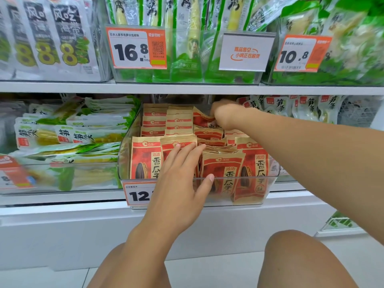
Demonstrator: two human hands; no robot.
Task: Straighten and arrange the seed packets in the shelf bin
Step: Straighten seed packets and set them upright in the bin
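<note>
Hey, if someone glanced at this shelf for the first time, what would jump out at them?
Probably the clear bin in the middle of the lower shelf, packed with red-and-tan seed packets. The left hand reaches over the bin's front edge, fingers straight on the front packets, while the right hand is curled on a packet at the back. Above, the bold orange 16.8 price tag stands out.

Seed packets crowd the bin; upper shelf caps the reach-in gap
</note>
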